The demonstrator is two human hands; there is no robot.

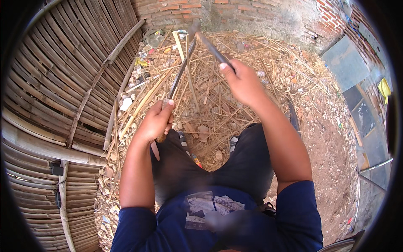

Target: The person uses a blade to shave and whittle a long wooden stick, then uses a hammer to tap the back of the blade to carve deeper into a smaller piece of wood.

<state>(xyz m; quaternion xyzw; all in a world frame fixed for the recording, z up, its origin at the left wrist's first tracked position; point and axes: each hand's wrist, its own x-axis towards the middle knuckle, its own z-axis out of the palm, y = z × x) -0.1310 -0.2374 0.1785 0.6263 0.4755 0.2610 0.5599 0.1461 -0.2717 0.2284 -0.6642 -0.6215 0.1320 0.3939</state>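
Observation:
My left hand [156, 122] is closed round the handle of a long, narrow, dark-bladed knife [179, 77], its blade slanting away up and to the right. The brownish butt of the handle shows below my fist. My right hand [244, 82] grips a hammer [216, 53] by its dark shaft, thumb laid along it. The hammer's blurred head is close to the far end of the blade; whether they touch I cannot tell. Beside the blade, a pale split strip of bamboo or wood [179, 47] stands tilted, and a thinner strip [192, 82] crosses near it.
Loose splinters and strips [222, 84] litter the ground before my knees. A bamboo slat wall [75, 71] rises at the left, and a brick wall [235, 17] closes the far side. Grey sheets [346, 63] lean at the right, with a yellow cloth or bag [384, 90] near them.

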